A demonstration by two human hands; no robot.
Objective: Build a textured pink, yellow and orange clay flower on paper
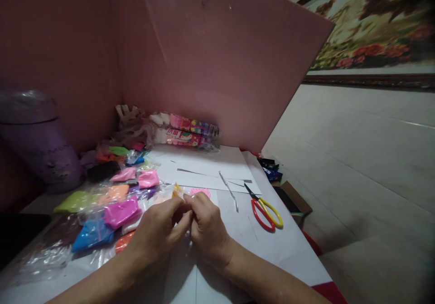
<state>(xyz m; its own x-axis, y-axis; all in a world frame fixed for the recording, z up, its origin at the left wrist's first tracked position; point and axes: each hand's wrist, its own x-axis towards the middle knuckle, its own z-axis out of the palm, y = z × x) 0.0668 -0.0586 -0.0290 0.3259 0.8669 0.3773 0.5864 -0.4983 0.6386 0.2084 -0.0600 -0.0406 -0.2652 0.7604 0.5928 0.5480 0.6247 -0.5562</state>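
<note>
My left hand [162, 224] and my right hand [208, 227] meet above the white paper, fingers pinched together. What they hold between the fingertips is hidden. A yellow-orange piece [176, 190], seemingly in clear plastic, shows just behind my left fingers; I cannot tell whether they grip it. Behind my right knuckles lies a pink piece with a ridged edge [200, 191]. Left of my left hand are clay packets in clear bags, among them a magenta packet [122, 212] and a blue packet [92, 235].
Scissors [263, 213] with red and yellow handles lie right of my hands, beside a silver tool [229, 190] and a thin stick [253, 228]. White sheets [204, 159] carry dark strips. A purple tumbler [44, 150] stands left; wrapped colourful packs [186, 132] lie against the pink panel [217, 59].
</note>
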